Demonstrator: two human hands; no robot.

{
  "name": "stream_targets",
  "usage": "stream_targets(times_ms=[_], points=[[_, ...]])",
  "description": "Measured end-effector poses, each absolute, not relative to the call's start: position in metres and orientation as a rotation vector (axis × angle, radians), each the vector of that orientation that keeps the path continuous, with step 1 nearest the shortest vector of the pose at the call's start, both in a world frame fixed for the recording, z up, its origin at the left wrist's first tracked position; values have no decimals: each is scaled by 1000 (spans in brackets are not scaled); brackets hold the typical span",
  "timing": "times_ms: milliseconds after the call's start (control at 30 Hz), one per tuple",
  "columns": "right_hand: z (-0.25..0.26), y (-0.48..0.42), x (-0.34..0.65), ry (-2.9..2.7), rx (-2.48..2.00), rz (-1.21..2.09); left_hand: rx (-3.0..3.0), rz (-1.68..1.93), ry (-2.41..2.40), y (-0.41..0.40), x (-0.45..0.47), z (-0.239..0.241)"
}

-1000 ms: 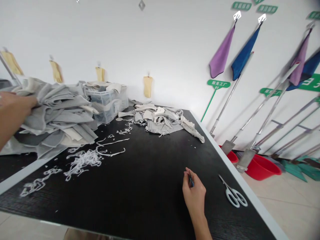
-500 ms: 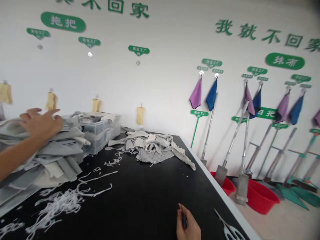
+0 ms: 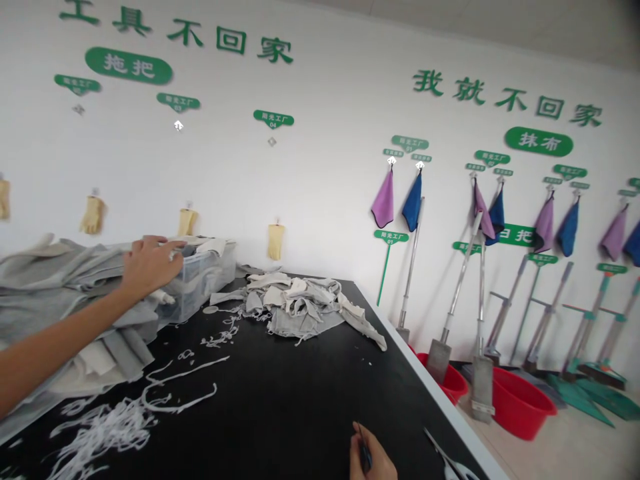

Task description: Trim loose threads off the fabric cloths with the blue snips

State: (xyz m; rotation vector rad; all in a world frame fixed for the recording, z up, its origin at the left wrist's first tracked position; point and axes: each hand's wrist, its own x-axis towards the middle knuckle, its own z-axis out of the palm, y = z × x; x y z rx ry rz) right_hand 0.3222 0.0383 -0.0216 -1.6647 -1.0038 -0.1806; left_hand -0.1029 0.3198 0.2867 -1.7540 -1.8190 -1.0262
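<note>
My left hand (image 3: 149, 265) reaches out over the top of a tall stack of grey and cream cloth pieces (image 3: 60, 300), fingers spread towards the clear plastic bin (image 3: 203, 280) filled with more cloth. My right hand (image 3: 373, 460) rests at the bottom edge of the view on the black table (image 3: 300, 400), fingers pinched on a small dark tool (image 3: 365, 453). White-handled scissors (image 3: 445, 460) lie on the table just right of that hand, partly cut off.
A loose heap of grey cloth scraps (image 3: 300, 307) lies at the table's far end. White thread trimmings (image 3: 120, 420) litter the left side. Mops, hanging cloths and red basins (image 3: 520, 403) stand along the wall to the right.
My left hand has moved right along the top of the cloth stack towards the plastic bin. The view has tilted up, so my right hand now sits at the frame's bottom edge.
</note>
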Motion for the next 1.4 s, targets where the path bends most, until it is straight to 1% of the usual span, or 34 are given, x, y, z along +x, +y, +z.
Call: stream_targets(times_ms=[133,233,400,500,600,767,867,967,1067,1133,1233,1400], points=[[7,20,314,-1120,-1715,-53,-2002,-895,-1737,316,-78,269],[25,12,306,-1132,-1753,27,-2345,-693,-1631,316,-45,237],[27,11,303,-1126,-1795,78,-2983,-148,-1333,309,21,173],[26,11,303,-1145,-1775,77,-3111,-8,-1242,311,55,152],[28,9,301,-1170,-1743,94,-3066,-69,-1254,328,86,147],[34,7,301,-1178,-1731,117,-2831,-327,-1423,388,146,146],[28,8,304,-1166,-1723,73,-2687,-442,-1593,428,185,129],[13,13,306,-1127,-1682,-16,-2593,-467,-1758,461,220,103],[-3,19,305,-1069,-1634,-139,-2527,-454,-1891,484,245,81],[-8,22,303,-1045,-1620,-213,-2487,-492,-1913,492,255,74],[-8,24,302,-1009,-1635,-259,-2452,-631,-1810,497,258,82],[-4,22,305,-1032,-1640,-197,-2417,-810,-1579,494,243,123]])
